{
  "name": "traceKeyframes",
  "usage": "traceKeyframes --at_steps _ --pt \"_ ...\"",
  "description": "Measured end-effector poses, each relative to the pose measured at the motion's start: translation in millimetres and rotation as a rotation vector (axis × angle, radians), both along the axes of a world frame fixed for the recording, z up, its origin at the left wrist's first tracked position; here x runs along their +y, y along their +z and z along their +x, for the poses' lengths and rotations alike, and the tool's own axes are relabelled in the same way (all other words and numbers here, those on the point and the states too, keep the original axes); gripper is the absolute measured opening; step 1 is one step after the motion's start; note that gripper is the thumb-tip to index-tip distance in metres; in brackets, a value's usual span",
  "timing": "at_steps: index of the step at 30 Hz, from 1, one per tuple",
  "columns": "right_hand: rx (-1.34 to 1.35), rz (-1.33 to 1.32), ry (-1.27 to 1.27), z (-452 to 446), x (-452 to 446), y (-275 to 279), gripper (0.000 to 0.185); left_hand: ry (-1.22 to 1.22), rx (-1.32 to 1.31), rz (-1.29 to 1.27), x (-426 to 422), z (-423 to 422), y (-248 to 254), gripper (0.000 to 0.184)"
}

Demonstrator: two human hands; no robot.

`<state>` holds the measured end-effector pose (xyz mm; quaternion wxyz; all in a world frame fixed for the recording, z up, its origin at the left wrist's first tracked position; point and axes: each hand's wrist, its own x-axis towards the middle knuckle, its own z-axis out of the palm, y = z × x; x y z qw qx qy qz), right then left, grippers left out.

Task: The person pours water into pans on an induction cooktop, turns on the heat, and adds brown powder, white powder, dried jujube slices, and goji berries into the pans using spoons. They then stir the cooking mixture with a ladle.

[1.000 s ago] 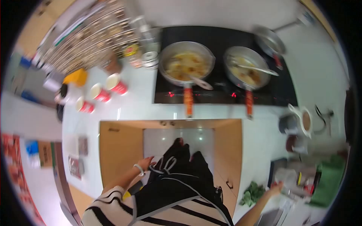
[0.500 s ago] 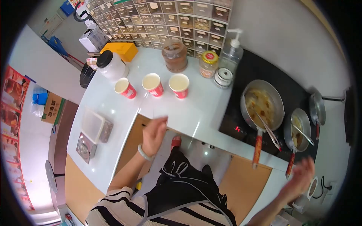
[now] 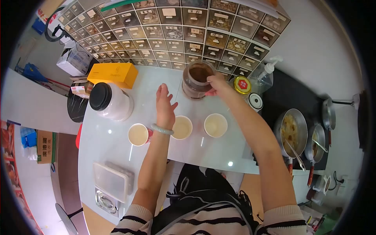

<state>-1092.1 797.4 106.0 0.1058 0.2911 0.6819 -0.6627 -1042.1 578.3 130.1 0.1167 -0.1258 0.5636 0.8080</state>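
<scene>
On the counter (image 3: 117,154) stands a drawer cabinet (image 3: 174,33). In front of its left part sits a yellow box (image 3: 113,75); before its middle, a jar (image 3: 193,87) — the right hand (image 3: 216,84) grasping its rim. The left hand (image 3: 165,107), loosely spread, holds nothing — farther from the cabinet, near three paper cups (image 3: 216,125).

Three cups (image 3: 216,125) in a row on the counter (image 3: 117,147), jar (image 3: 192,87) behind them, drawer cabinet (image 3: 169,33) behind that, tub (image 3: 113,103) left, stove (image 3: 279,91) right, two pans (image 3: 303,130) on it (a utensil (image 3: 296,155) in each).
</scene>
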Motion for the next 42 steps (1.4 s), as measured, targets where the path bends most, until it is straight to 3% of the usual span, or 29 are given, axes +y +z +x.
traceKeyframes --at_steps 2,6,9,11,14,17,20,23,26,29,33,36,39,42 --pt "0.078 -0.072 0.014 15 12 24 0.055 -0.017 -0.051 -0.007 8 -12 5 0.095" --pt "0.213 -0.076 0.178 74 31 129 0.055 -0.085 -0.112 0.068 31 -15 24 0.094" --pt "0.35 -0.011 0.277 127 42 194 0.057 -0.589 0.059 0.714 45 3 41 0.086" --pt "0.456 0.004 0.321 166 46 217 0.06 -0.543 0.034 0.814 63 29 48 0.076" --pt "0.4 0.13 0.222 221 60 225 0.062 -0.431 0.008 0.888 91 73 39 0.07" --pt "0.728 0.299 -0.06 295 81 188 0.065 -0.335 -0.072 0.819 115 112 28 0.07" --pt "0.746 0.865 0.294 359 92 191 0.065 -0.441 0.11 0.693 137 134 21 0.069" --pt "0.838 0.741 0.155 369 112 190 0.039 -0.462 0.067 0.692 162 156 22 0.068" --pt "0.661 0.315 -0.261 373 143 203 0.02 -0.48 0.041 0.724 190 178 12 0.068" --pt "0.7 0.509 -0.063 390 165 199 0.01 -0.434 0.019 0.697 203 197 14 0.068" --pt "1.203 1.235 0.291 400 191 202 0.009 -0.396 0.018 0.664 211 214 10 0.067" --pt "0.964 1.0 0.289 405 203 188 0.007 -0.372 0.03 0.682 217 224 9 0.067" --pt "0.688 0.369 -0.086 409 191 174 0.012 -0.346 0.002 0.657 219 233 12 0.067" --pt "0.628 0.21 -0.139 405 203 166 0.018 -0.352 0.025 0.639 219 235 9 0.068"
